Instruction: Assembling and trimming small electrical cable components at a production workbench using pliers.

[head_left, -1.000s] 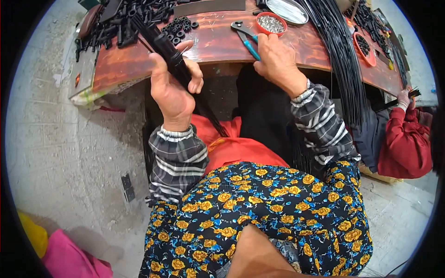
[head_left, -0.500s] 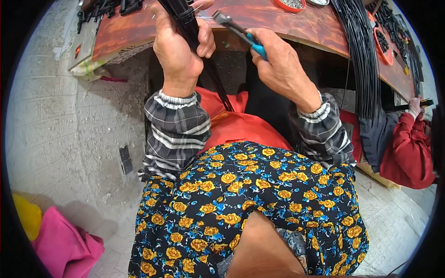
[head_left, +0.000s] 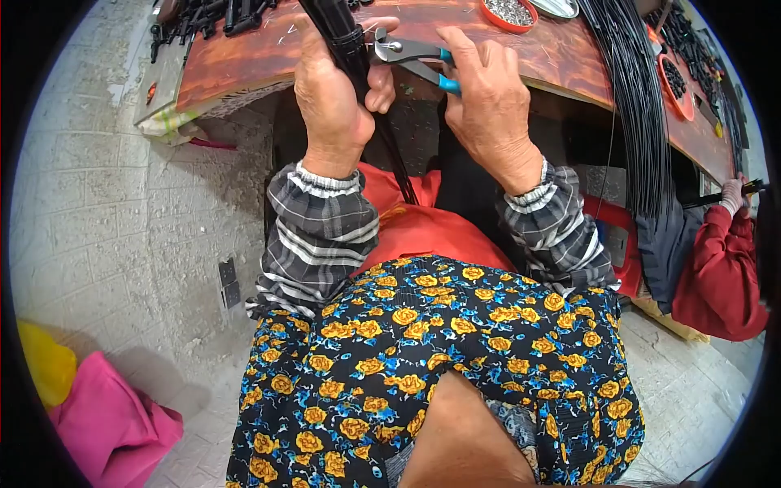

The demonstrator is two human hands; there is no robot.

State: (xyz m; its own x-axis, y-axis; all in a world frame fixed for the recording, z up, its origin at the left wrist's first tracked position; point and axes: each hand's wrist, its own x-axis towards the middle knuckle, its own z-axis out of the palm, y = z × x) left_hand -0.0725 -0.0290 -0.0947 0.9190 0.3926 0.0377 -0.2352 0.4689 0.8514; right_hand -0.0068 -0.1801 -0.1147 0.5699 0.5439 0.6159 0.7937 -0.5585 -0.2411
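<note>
My left hand [head_left: 333, 110] is closed around a bundle of thin black cables [head_left: 348, 53], slanted with its thicker end up over the table edge and its thin strands trailing down toward the red cloth on my lap. In my right hand [head_left: 492, 106] is a pair of cutting pliers [head_left: 397, 52] with blue-tipped handles spread apart. The silver jaws sit right beside the bundle, near my left fingertips. Whether they touch it, I cannot tell. Fine pale strands stick out near those fingers.
The reddish-brown table [head_left: 244, 69] carries black parts [head_left: 236, 16] at far left, an orange-rimmed bowl [head_left: 508, 30] of small metal pieces and a bowl of black pieces [head_left: 674, 80]. Long black cables [head_left: 639, 122] hang over the edge. A person in red sleeves [head_left: 716, 276] works at right.
My right hand has turned and brought the pliers' jaws down and left, close to the bundle. The handles now show spread apart. My left hand keeps its hold; the view has shifted slightly.
</note>
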